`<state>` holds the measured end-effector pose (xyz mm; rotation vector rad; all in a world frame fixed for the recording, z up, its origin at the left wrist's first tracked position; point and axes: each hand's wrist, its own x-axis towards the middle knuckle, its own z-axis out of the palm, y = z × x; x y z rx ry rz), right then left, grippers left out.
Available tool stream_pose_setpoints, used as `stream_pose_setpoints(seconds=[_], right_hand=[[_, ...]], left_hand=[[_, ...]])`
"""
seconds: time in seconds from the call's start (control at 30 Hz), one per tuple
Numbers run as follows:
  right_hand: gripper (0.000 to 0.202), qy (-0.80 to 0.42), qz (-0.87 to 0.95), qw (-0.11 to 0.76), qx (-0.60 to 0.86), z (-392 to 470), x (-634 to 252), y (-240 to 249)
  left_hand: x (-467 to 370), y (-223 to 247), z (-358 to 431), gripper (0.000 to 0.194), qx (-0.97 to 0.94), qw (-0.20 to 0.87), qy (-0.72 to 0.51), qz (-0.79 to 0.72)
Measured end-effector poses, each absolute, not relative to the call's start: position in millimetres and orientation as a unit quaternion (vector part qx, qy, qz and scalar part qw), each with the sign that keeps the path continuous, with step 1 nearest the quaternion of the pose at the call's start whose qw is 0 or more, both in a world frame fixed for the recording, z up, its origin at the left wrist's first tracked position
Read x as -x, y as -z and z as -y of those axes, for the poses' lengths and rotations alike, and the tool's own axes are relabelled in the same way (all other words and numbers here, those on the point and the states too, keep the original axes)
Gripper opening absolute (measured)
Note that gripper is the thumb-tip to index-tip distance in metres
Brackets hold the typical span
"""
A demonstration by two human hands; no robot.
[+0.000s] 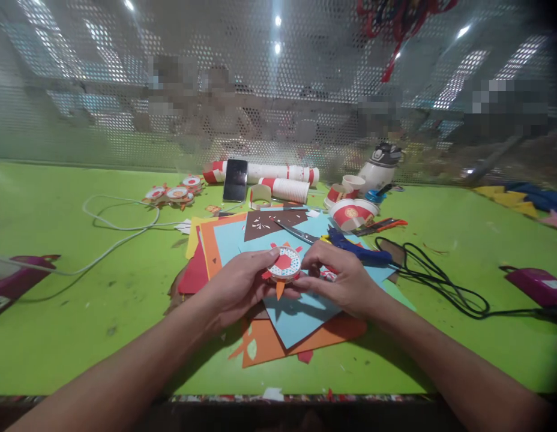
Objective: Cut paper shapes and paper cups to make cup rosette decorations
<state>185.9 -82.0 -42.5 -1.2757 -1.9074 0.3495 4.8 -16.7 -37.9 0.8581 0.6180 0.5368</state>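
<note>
My left hand [242, 279] holds a small round paper craft [283, 263] by its left side, thumb on top and fingers beneath. The craft has a white dotted face with a red centre, short red tabs round its rim and an orange pointed strip towards me. My right hand [339, 276] is curled at the craft's right edge, thumb and forefinger pinching there. A red-and-white patterned bit shows within its curl, partly hidden. Under both hands lie blue paper sheets [290, 327]. Just beyond my right hand are scissors [296, 231] and a blue glue gun [359, 247].
Similar paper crafts [179, 193] sit at the back left, near a white cable [120, 237]. A phone [236, 180] leans against stacked paper cups [278, 173]. Cut cups [354, 211] and a bottle [381, 168] stand back right. A black cord [458, 294] coils at right.
</note>
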Motion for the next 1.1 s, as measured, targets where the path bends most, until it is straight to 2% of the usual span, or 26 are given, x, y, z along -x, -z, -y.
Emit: stream_pose_setpoints(seconds=[0.13, 0.23, 0.43, 0.57, 0.8, 1.0, 1.1], right_hand=[[0.015, -0.130, 0.699, 0.425, 0.560, 85, -183, 38], [0.025, -0.128, 0.638, 0.446, 0.614, 88, -178, 36], [0.037, -0.406, 0.601, 0.355, 0.590, 96, -155, 42], [0.038, -0.522, 0.518, 0.369, 0.568, 96, -149, 51], [0.038, -0.560, 0.452, 0.417, 0.555, 94, -153, 57], [0.041, -0.520, 0.480, 0.401, 0.582, 93, -155, 55], [0.040, -0.523, 0.490, 0.395, 0.574, 94, -155, 53]], left_hand=[[-7, 43, 12, 0.019, -0.429, 0.811, -0.283, -0.280], [-9, 45, 11, 0.019, -0.447, 0.781, -0.334, -0.279], [-11, 45, 20, 0.026, -0.451, 0.772, -0.367, -0.258], [-11, 44, 24, 0.039, -0.471, 0.770, -0.348, -0.254], [-8, 44, 26, 0.039, -0.496, 0.766, -0.329, -0.243], [-10, 39, 30, 0.029, -0.511, 0.764, -0.341, -0.196], [-9, 36, 31, 0.030, -0.497, 0.773, -0.332, -0.210]])
